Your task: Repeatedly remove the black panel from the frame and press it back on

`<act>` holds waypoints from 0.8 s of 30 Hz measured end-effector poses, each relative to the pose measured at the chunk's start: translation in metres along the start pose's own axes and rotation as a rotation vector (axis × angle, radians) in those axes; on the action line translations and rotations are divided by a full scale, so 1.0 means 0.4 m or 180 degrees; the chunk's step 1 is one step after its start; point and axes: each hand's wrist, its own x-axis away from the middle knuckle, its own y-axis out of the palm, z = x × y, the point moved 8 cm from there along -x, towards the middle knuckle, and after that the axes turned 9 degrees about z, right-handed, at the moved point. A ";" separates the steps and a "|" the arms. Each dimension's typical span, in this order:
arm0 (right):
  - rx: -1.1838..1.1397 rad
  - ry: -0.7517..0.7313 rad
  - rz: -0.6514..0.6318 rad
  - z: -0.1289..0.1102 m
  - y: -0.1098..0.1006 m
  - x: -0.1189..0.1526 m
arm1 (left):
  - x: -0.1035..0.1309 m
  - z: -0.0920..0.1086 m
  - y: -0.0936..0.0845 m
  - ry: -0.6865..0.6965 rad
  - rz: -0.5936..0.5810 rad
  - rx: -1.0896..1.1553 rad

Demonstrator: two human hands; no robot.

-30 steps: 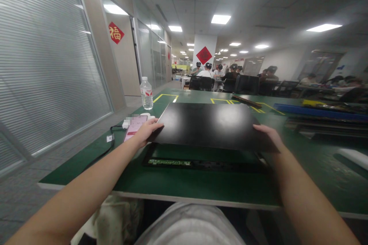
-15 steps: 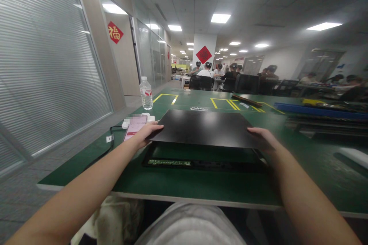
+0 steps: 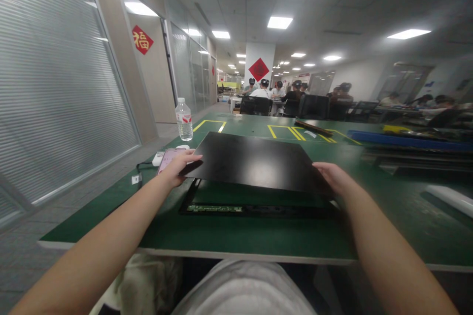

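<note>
A thin black panel [image 3: 254, 160] is held above the table, tilted a little, with light reflecting off its face. My left hand [image 3: 182, 166] grips its left edge, thumb on top. My right hand [image 3: 332, 176] grips its right edge, thumb on top and the other fingers mostly hidden below. Beneath the panel, a dark frame [image 3: 284, 211] lies on the green table [image 3: 236, 238]. A green circuit strip [image 3: 214, 208] shows along the near side of the frame. The panel hides much of the frame.
A phone [image 3: 169, 158] and a white plug lie left, with a water bottle [image 3: 184, 120] behind them. A blue bar [image 3: 402, 140] and dark strips are at the right, near a white object [image 3: 449, 201]. People sit at tables in the background.
The panel now tilts differently, its far edge higher and its right side lower. Both hands still hold it. The whole view has shifted slightly.
</note>
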 end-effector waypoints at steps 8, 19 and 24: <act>0.0149 0.0121 -0.0301 0.019 0.016 -0.007 | 0.005 0.003 -0.001 0.0036 0.0181 0.0078; 0.0158 0.0062 0.0025 0.024 -0.024 -0.053 | 0.003 -0.004 0.005 0.0139 0.0111 0.0123; 0.0013 -0.0270 0.0299 -0.002 -0.037 -0.053 | 0.003 0.005 0.007 0.0227 0.0057 0.0198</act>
